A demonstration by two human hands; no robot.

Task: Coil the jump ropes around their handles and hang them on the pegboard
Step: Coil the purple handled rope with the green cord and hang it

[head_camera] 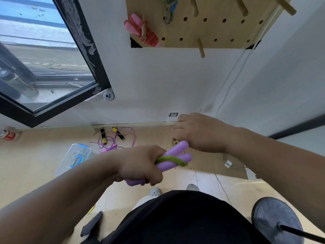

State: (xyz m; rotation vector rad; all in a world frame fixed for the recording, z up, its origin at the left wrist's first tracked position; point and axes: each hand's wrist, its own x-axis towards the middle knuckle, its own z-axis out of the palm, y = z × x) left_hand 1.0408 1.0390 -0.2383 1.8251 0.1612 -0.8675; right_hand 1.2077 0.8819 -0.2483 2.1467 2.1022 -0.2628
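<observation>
My left grip point(139, 166) is closed around the lower ends of two purple jump-rope handles point(177, 149), holding them side by side in front of my waist with their free ends pointing up and to the right. A turn of the green rope point(169, 159) crosses both handles just beyond my fingers. My right grip point(198, 132) is curled over the handle tips, pinching the thin yellow-green strands of that rope where they bunch just beside the upper handle.

High on the wall ahead is the wooden pegboard point(219, 30), with a coiled pink jump rope point(147, 35) hung on a peg at its lower left corner. A second bundle with a metal clip point(168, 13) hangs near the top edge.

On the floor by the wall lies a loose purple-corded jump rope with black and yellow handles point(114, 136), and near it a clear plastic box with blue latches point(75, 156).
</observation>
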